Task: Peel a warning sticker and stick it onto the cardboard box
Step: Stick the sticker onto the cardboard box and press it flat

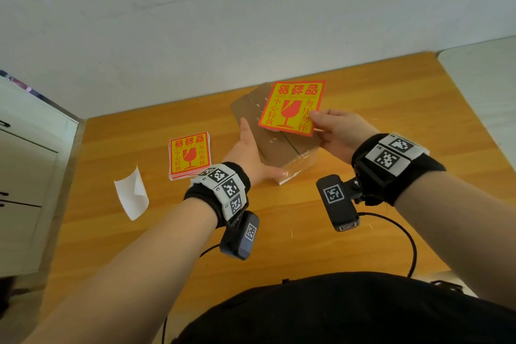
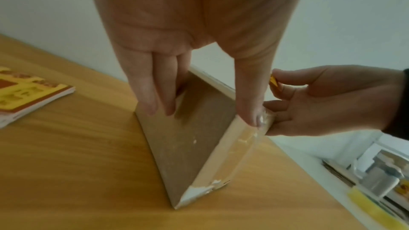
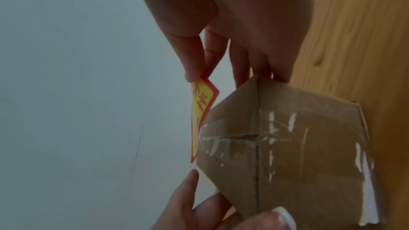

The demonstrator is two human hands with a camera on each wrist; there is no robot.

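Head only: sticker stack; right wrist: taped box seam.

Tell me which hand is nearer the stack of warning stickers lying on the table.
Left. The left hand holds the cardboard box's near-left side, just right of the sticker stack. The right hand is beyond the box, pinching the peeled sticker.
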